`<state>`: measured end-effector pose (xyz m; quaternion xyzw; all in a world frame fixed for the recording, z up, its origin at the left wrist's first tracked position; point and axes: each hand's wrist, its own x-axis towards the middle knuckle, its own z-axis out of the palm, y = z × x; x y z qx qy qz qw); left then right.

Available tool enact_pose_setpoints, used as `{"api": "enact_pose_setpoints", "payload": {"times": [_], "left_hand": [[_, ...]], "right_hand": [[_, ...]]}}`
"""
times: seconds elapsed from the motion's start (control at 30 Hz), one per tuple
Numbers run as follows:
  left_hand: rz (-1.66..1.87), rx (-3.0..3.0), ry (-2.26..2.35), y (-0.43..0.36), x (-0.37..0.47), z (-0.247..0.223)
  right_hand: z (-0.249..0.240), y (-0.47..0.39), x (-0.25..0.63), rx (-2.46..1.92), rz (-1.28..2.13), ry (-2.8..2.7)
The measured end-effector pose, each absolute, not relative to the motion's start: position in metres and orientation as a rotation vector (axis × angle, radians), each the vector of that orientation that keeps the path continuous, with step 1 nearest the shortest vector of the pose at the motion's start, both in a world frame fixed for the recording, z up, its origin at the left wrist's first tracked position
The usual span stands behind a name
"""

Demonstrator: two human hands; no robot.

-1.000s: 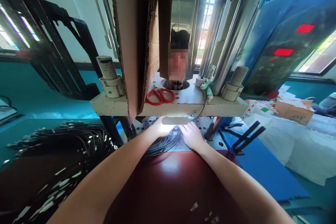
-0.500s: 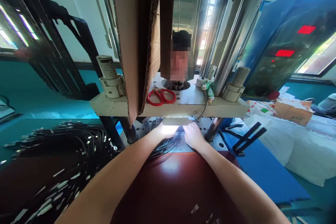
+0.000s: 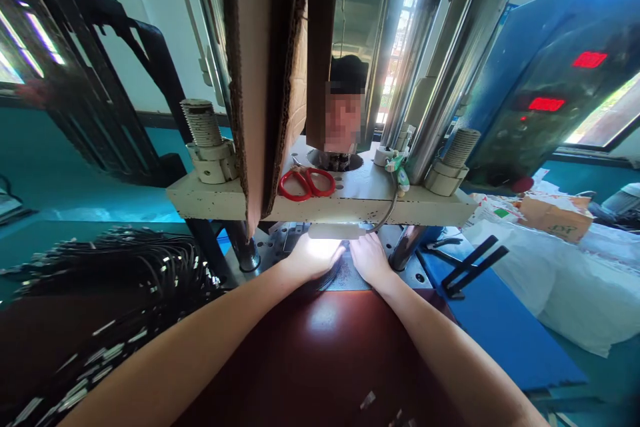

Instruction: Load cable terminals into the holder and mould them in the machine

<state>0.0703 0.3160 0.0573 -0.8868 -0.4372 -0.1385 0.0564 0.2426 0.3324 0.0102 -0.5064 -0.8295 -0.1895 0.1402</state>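
My left hand (image 3: 316, 257) reaches in over the metal bed (image 3: 357, 280) of a press, lit brightly by a white lamp bar (image 3: 336, 232) just above it. Thin black cables (image 3: 327, 280) come out from beneath this hand. Close by on the right, my right hand (image 3: 369, 260) lies low on the bed, with a small gap between the two. The lamp bar and the press's upper plate (image 3: 425, 212) cover most of the fingertips. What the fingers hold, if anything, cannot be made out.
Red-handled scissors (image 3: 296, 199) lie on the upper plate, beside upright cardboard (image 3: 260, 100). Many black cables (image 3: 155, 260) are heaped at left. A blue control box (image 3: 545, 67) and blue table (image 3: 505, 320) stand at right. A person's dark cap (image 3: 349, 73) shows behind the plate.
My left hand has shifted slightly down and turned across the cables, covering more of them. My right hand stays nearly in place. The view has tilted a little.
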Motion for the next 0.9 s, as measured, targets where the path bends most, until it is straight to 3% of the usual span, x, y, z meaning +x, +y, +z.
{"api": "enact_pose_setpoints", "payload": {"times": [0.13, 0.43, 0.9], "left_hand": [[-0.022, -2.714, -1.411, 0.291, 0.070, 0.056], [-0.159, -2.765, -1.685, 0.269, 0.129, 0.046], [-0.169, -2.721, -1.781, 0.280, 0.120, 0.016]], "right_hand": [[0.011, 0.337, 0.244, -1.487, -0.538, -2.427], [0.016, 0.340, 0.251, -1.464, -0.565, -2.505], [0.024, 0.343, 0.244, -1.475, -0.492, -2.593]]}}
